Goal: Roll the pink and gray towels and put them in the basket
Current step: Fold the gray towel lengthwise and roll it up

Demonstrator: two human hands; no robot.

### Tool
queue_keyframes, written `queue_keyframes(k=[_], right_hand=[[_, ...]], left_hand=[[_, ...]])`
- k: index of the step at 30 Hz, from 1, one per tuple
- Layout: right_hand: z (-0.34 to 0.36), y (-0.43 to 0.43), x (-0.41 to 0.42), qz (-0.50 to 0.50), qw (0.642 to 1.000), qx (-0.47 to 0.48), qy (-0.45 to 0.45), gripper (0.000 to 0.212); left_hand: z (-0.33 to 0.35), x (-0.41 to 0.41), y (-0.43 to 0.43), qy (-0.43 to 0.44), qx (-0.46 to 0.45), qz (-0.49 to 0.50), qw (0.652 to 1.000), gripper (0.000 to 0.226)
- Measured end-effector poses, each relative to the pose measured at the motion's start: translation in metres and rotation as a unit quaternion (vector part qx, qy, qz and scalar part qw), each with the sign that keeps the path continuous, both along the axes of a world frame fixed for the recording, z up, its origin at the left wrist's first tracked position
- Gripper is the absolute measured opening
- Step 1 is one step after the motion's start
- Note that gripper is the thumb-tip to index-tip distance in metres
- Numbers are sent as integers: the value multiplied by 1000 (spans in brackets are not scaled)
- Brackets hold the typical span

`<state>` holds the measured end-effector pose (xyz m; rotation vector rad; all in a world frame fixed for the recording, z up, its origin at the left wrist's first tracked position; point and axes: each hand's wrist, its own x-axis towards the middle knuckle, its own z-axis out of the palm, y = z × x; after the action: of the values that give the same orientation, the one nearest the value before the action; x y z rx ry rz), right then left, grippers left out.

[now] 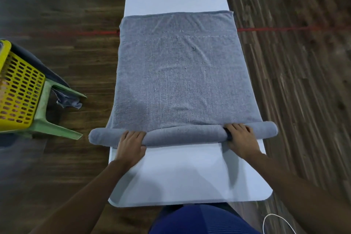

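Observation:
A gray towel (178,74) lies spread along the white table (176,173). Its near end is rolled into a thick tube (182,136) that reaches past both table edges. My left hand (131,148) grips the roll left of the middle, fingers curled over its top. My right hand (241,138) presses on the roll toward its right end. The yellow perforated basket (17,89) stands at the far left on a green stool. No pink towel is visible.
The green plastic stool (49,119) holds the basket, with a dark cloth (68,101) hanging beneath it. Dark wood flooring with a red line (275,29) surrounds the table. A white cable (275,220) lies on the floor at the bottom right.

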<state>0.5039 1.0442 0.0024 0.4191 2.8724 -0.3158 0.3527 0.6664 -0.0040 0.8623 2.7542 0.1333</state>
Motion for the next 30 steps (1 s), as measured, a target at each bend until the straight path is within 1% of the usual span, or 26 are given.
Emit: queue_keyframes(k=[1, 2, 4, 5, 6, 7, 9, 10, 11, 12, 15, 16, 17, 19, 21, 23, 24, 25, 26, 28, 29, 30], right_hand=[[7, 1, -7, -3, 999, -11, -32, 50], [14, 4, -14, -11, 996, -27, -82, 48], [22, 11, -25, -45, 977, -102, -181, 37], [23, 15, -28, -59, 970, -127, -201, 32], [22, 17, -28, -66, 972, -123, -188, 31], [19, 18, -26, -71, 983, -94, -143, 32], [11, 12, -20, -75, 997, -25, -5, 29], [7, 8, -16, -61, 997, -8, 52, 29], [4, 5, -11, -42, 996, -3, 84, 31], [1, 2, -7, -22, 996, -5, 90, 36], [-7, -2, 4, 14, 999, 7, 31, 54], [-8, -3, 5, 9, 1000, 5, 9, 58], [-6, -3, 3, -2, 1000, 2, -4, 58], [0, -3, -5, -18, 999, 0, -31, 50], [9, 1, -16, -18, 995, -15, -92, 41], [17, 9, -25, -37, 983, -70, -166, 30], [19, 13, -27, -51, 976, -94, -190, 25], [19, 15, -28, -60, 977, -100, -181, 23], [16, 17, -28, -66, 985, -88, -131, 27], [8, 11, -25, -77, 996, -46, 23, 34], [5, 6, -23, -65, 994, -37, 84, 32], [1, 2, -19, -45, 992, -43, 111, 32]], left_hand=[[3, -2, 1, -19, 1, 3, 1000, 32], [7, -5, 3, -55, -4, 12, 998, 31], [9, -12, -1, -138, 10, 48, 989, 35], [9, -14, -3, -156, 29, 62, 985, 36], [8, -15, -4, -136, 53, 66, 987, 38], [5, -14, -5, -84, 76, 63, 992, 39], [1, -9, -4, 12, 85, 63, 994, 40], [2, -4, -2, 32, 83, 62, 994, 40], [0, 1, 0, 37, 80, 49, 995, 41], [0, 6, 0, 33, 75, 31, 996, 43], [-6, 13, -3, 14, 43, -15, 999, 57], [-6, 13, -3, 8, 41, -16, 999, 56], [-4, 13, -3, 12, 42, -14, 999, 50], [4, 11, 2, -4, 41, -3, 999, 38], [5, 5, 3, -58, 39, 23, 997, 34], [5, -2, 0, -104, 52, 48, 992, 32], [4, -4, -3, -94, 69, 49, 992, 31], [0, -7, -5, -64, 87, 43, 993, 31], [-1, -7, -6, -22, 97, 48, 994, 33], [-2, -8, 0, 56, 117, 69, 989, 30], [-1, -7, 3, 72, 129, 60, 987, 29], [-1, -4, 4, 77, 136, 42, 987, 32]])
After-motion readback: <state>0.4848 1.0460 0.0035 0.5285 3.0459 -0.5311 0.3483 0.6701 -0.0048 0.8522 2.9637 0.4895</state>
